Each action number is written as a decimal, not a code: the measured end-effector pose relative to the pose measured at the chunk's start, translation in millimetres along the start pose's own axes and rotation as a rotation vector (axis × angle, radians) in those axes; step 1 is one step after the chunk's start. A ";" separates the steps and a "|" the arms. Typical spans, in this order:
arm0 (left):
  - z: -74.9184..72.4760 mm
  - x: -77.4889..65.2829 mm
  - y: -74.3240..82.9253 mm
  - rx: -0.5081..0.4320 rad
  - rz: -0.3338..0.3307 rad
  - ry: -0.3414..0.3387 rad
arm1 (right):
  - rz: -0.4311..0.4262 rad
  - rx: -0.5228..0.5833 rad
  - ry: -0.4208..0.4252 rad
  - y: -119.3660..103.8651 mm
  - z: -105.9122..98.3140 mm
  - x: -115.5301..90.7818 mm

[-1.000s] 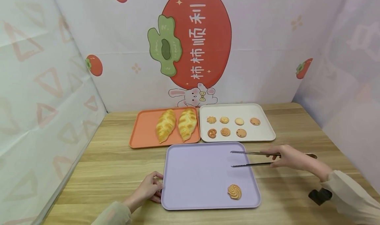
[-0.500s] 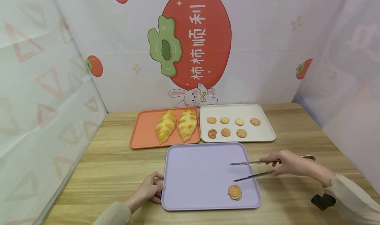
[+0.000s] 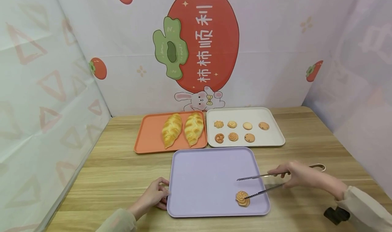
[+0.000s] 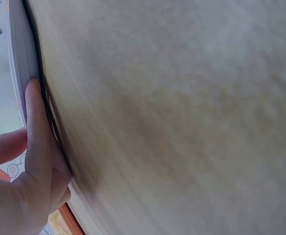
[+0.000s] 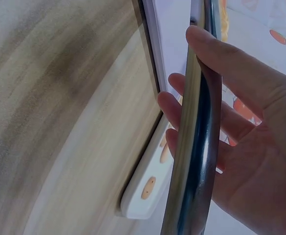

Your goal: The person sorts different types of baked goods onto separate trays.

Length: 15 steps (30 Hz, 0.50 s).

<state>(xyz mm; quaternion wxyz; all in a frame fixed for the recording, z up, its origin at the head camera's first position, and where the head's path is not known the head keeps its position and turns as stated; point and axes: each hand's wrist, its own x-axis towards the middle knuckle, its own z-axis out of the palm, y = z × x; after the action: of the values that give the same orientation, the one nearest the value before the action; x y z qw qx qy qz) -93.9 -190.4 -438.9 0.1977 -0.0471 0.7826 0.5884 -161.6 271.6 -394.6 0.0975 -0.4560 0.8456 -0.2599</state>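
Observation:
My right hand [image 3: 301, 175] holds a pair of metal tongs [image 3: 318, 166], its thumb along one arm and its fingertips at the other in the right wrist view. The tongs' arms stand apart over the right side of a lilac tray [image 3: 208, 177]. The nearer serrated tip overlaps a swirled cookie [image 3: 241, 198] near the tray's front right corner, and the other tip is above the tray farther back. At the tray's left edge, my left hand [image 3: 153, 194] rests with loosely bent fingers against the rim; the left wrist view shows a straight finger [image 4: 37, 127] along the outer wall.
Behind the lilac tray lie an orange tray [image 3: 150, 130] with two braided breads [image 3: 172, 130] and a white tray [image 3: 272, 136] with several small cookies [image 3: 233, 136]. Fabric walls [image 3: 266, 72] enclose the wooden table [image 3: 122, 170] at the back and sides.
The right hand has brought the tongs toward the front of the tray, and their arms have spread wider. One tip now reaches the swirled cookie. The left hand has stayed put.

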 end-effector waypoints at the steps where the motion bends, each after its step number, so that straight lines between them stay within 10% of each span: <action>1: 0.1 -0.1 0.2 0.001 -0.001 0.001 | 0.000 0.004 -0.005 -0.2 0.7 -0.3; 15: 0.3 -1.0 0.9 0.009 -0.010 0.011 | 0.104 0.014 -0.068 -10.0 6.0 -0.8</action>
<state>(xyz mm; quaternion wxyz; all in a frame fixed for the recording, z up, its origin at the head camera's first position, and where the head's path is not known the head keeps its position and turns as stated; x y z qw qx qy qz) -93.1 -190.0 -437.8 0.1965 -0.0535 0.7860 0.5837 -151.6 265.7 -394.5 0.1427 -0.4192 0.8626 -0.2446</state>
